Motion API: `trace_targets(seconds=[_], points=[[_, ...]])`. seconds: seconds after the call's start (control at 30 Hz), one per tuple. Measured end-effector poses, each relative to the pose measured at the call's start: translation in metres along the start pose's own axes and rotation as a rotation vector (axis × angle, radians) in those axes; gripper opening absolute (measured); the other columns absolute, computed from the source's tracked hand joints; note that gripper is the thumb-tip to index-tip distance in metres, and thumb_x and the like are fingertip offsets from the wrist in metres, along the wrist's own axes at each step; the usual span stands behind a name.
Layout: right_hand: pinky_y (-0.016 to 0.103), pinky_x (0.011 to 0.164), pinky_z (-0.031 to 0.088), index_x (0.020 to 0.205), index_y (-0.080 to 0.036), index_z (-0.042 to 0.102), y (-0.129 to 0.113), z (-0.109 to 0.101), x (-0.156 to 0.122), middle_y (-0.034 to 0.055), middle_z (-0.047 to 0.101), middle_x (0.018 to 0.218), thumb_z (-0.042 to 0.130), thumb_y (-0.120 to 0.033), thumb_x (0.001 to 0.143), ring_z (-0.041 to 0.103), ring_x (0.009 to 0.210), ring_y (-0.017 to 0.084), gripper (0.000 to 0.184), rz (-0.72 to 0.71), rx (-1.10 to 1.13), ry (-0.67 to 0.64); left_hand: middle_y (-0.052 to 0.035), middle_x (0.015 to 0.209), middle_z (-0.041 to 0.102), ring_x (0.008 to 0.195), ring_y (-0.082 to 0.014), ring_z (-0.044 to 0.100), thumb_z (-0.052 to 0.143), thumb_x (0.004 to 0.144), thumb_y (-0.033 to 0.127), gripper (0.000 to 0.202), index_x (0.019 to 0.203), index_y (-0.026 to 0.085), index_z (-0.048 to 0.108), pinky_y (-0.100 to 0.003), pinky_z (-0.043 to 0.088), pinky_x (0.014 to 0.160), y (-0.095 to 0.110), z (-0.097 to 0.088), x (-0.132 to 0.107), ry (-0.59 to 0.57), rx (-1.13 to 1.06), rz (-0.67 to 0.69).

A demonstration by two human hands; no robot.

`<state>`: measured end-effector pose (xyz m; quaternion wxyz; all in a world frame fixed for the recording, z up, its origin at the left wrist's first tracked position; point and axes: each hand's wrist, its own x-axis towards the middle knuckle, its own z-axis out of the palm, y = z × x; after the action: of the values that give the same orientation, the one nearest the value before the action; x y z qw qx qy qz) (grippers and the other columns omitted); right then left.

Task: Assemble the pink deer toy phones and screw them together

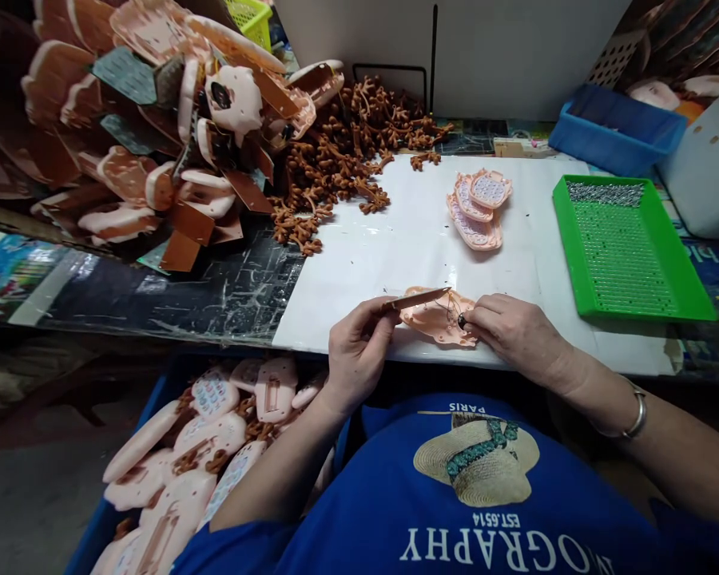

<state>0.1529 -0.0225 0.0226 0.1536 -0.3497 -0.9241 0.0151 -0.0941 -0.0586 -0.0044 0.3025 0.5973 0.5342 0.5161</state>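
A pink plastic shell half [434,323] lies on the white work surface near its front edge, its hollow side up, with thin wires inside. My left hand [363,343] pinches a brown circuit board [418,299] edge-on above the shell's left part. At the shell's right end, my right hand [500,323] has its fingers closed on a small round black part [462,321], which looks wired. The fingertips of that hand partly cover this part and the shell's edge. Further back on the surface, several pink pieces with patterned faces [478,209] sit in a loose stack.
Brown branching plastic parts [347,152] heap at the back left, beside piled pink shells with boards [156,120]. A green tray [629,299] of small metal screws stands right, before a blue bin [617,132]. Below left, a blue crate [89,543] holds pink assembled units.
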Motion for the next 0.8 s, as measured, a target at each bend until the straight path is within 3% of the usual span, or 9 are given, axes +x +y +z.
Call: trace_targets(seconds=[0.17,0.3,0.4,0.6,0.7,0.8], points=[[0.028,0.065,0.05,0.093,-0.013,0.067,0.001,-0.002,-0.001,0.0056,0.063,0.079,0.053,-0.015,0.096,0.06,0.071,0.016,0.014,0.031,0.104,-0.006,0.002,0.074,0.065,0.057,-0.0069,0.055,0.062,0.092,0.025,0.01,0.098,0.018,0.067,-0.019,0.046,0.058,0.01,-0.001,0.005,-0.015,-0.003,0.02],[0.029,0.072,0.055,0.114,-0.014,0.063,-0.008,-0.009,-0.006,0.0077,0.068,0.089,0.052,-0.011,0.096,0.065,0.078,0.017,0.021,0.031,0.17,0.231,0.0039,0.067,0.06,0.053,-0.0062,0.052,0.062,0.091,0.025,0.01,0.085,0.017,0.063,-0.019,0.042,0.054,0.027,0.001,0.008,-0.047,-0.014,0.051],[0.029,0.077,0.056,0.128,-0.014,0.056,-0.02,-0.01,-0.005,0.0091,0.07,0.097,0.056,-0.011,0.094,0.066,0.085,0.017,0.033,0.028,0.213,0.398,0.0041,0.064,0.059,0.051,-0.0063,0.05,0.062,0.091,0.024,0.01,0.083,0.017,0.062,-0.019,0.041,0.053,0.039,0.007,0.007,-0.064,-0.022,0.073],[0.039,0.08,0.059,0.149,-0.009,0.032,-0.035,0.012,0.002,0.0159,0.062,0.107,0.063,-0.041,0.091,0.063,0.095,0.025,0.074,0.146,0.148,0.398,0.0037,0.064,0.059,0.049,-0.0062,0.046,0.063,0.09,0.027,0.011,0.087,0.017,0.062,-0.02,0.038,0.048,0.058,0.026,0.003,-0.177,-0.108,0.079],[0.04,0.079,0.06,0.151,-0.011,0.028,-0.035,0.019,0.0,0.0164,0.06,0.109,0.055,-0.04,0.095,0.063,0.095,0.025,0.069,0.191,0.194,0.419,0.0035,0.064,0.059,0.049,-0.0065,0.044,0.069,0.087,0.032,0.017,0.092,0.017,0.062,-0.021,0.038,0.047,0.062,0.033,0.004,-0.249,-0.103,0.124],[0.04,0.083,0.06,0.145,-0.015,0.039,-0.035,0.018,-0.005,0.0155,0.064,0.111,0.05,-0.029,0.097,0.066,0.098,0.024,0.051,0.175,0.288,0.419,-0.0041,0.079,0.068,0.061,-0.011,0.056,0.063,0.091,0.036,0.02,0.097,0.016,0.065,-0.025,0.046,0.056,0.062,0.037,0.008,-0.357,-0.128,0.229]])
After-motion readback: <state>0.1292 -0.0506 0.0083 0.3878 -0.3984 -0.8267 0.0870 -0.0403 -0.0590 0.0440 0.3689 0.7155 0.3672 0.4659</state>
